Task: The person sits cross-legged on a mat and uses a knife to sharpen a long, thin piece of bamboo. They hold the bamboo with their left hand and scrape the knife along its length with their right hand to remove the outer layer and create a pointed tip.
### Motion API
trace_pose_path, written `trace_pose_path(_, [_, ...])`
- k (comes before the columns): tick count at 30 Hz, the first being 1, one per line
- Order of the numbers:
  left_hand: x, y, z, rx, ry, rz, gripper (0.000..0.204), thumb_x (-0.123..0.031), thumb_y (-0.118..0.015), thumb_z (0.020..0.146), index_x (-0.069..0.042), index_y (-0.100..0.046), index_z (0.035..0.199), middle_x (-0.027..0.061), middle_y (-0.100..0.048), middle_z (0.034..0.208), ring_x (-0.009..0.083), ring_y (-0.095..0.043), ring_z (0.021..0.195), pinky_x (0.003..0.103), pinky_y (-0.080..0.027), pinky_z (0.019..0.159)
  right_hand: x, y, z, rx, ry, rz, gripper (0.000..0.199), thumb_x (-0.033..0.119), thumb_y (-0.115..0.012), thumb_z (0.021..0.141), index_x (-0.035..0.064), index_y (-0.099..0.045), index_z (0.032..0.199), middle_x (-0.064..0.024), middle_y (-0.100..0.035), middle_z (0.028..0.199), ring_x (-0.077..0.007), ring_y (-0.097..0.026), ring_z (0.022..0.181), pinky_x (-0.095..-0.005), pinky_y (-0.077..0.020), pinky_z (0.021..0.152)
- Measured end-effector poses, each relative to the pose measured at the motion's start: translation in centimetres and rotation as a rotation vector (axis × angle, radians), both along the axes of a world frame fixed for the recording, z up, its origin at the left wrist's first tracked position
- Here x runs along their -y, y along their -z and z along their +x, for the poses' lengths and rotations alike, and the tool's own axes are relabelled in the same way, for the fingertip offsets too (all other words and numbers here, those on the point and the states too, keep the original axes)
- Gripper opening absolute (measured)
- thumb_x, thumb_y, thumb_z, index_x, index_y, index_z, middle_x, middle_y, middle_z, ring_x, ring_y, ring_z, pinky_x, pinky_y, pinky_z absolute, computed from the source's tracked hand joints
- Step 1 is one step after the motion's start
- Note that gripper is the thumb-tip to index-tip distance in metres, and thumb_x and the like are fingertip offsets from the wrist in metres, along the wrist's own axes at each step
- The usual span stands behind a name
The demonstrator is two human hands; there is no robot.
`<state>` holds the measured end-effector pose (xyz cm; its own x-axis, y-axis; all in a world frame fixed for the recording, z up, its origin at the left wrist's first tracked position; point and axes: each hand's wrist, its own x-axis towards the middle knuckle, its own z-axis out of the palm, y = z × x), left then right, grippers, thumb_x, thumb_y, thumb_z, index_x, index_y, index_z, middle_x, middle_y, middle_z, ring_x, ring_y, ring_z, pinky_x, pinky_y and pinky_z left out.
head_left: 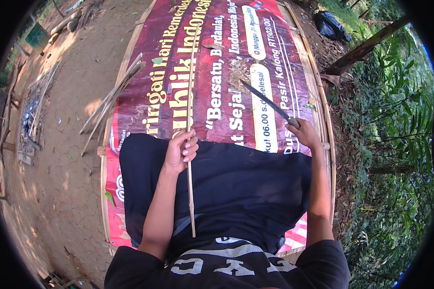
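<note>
My left hand (182,151) is closed around a long, thin bamboo strip (190,91). The strip runs from over my lap up across the printed red banner (144,106). In my right hand (304,134) is the handle of a long knife (270,102). Its dark blade slants up and to the left over the banner, apart from the strip. Near the blade's tip, a small heap of pale shavings (241,72) lies on the banner. A dark cloth (246,168) covers my lap beneath both hands.
Several bamboo sticks (112,98) lean over the platform's left edge. A bamboo rail (318,82) borders the right side. Beyond it are a black plastic bag (332,26), a slanting wooden post (366,46) and green plants (395,120). Cracked bare soil (67,178) spreads at the left.
</note>
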<state>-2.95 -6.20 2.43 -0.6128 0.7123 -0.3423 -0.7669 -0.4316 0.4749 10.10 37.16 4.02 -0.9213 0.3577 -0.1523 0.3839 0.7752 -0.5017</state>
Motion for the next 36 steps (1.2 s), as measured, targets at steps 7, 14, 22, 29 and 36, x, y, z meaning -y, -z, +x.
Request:
trace_pose_path(7, [-0.6, 0.2, 0.4, 0.016, 0.036, 0.030, 0.026, -0.030, -0.043, 0.107, -0.006, -0.053, 0.102, -0.0052, -0.036, 0.064, 0.0019, -0.031, 0.043, 0.018, -0.028, 0.032, 5.1, -0.1, 0.4, -0.145, 0.201, -0.363, 0.039, 0.035, -0.070, 0.091, -0.0030, -0.064, 0.085, -0.0032, -0.051, 0.059, -0.0130, -0.047, 0.053, -0.0356, -0.0384, 0.052])
trace_pose_path(14, [-2.7, -0.8, 0.7, -0.218, 0.037, -0.109, 0.028, -0.032, -0.041, 0.108, -0.008, -0.050, 0.099, -0.0023, -0.040, 0.064, 0.0053, -0.038, 0.041, 0.021, -0.034, 0.033, 11.6, 2.3, -2.4, -0.286, 0.261, -0.221, 0.043, 0.036, -0.069, 0.092, -0.0056, -0.060, 0.084, -0.0119, -0.048, 0.055, -0.0203, -0.047, 0.051, -0.0397, -0.0395, 0.053])
trace_pose_path(22, [-4.5, 0.4, 0.7, -0.337, 0.045, -0.261, 0.038, -0.038, -0.034, 0.110, -0.004, -0.049, 0.104, -0.0014, -0.039, 0.064, 0.0048, -0.034, 0.041, 0.021, -0.032, 0.034, 15.9, 4.8, -1.3, -0.455, 0.032, -0.189, 0.033, 0.028, -0.073, 0.090, -0.0018, -0.058, 0.090, -0.0189, -0.059, 0.059, -0.0350, -0.062, 0.054, -0.0425, -0.0462, 0.051])
trace_pose_path(29, [-4.8, -0.5, 2.1, -0.346, 0.176, -0.273, 0.033, -0.033, -0.032, 0.110, -0.005, -0.050, 0.106, -0.0024, -0.034, 0.060, 0.0054, -0.030, 0.037, 0.021, -0.029, 0.031, 18.7, 4.8, -1.5, -0.474, -0.314, 0.079, 0.033, 0.027, -0.077, 0.084, 0.0051, -0.053, 0.090, -0.0145, -0.062, 0.068, -0.0360, -0.065, 0.061, -0.0447, -0.0506, 0.053])
trace_pose_path(36, [-4.9, -1.0, 3.2, -0.446, 0.235, -0.370, 0.033, -0.032, -0.031, 0.110, -0.005, -0.048, 0.102, -0.0029, -0.034, 0.060, 0.0047, -0.031, 0.038, 0.021, -0.030, 0.031, 15.8, 6.8, -2.5, -0.520, -0.371, 0.176, 0.035, 0.026, -0.078, 0.079, 0.0060, -0.052, 0.090, -0.0132, -0.062, 0.067, -0.0347, -0.065, 0.061, -0.0464, -0.0502, 0.055])
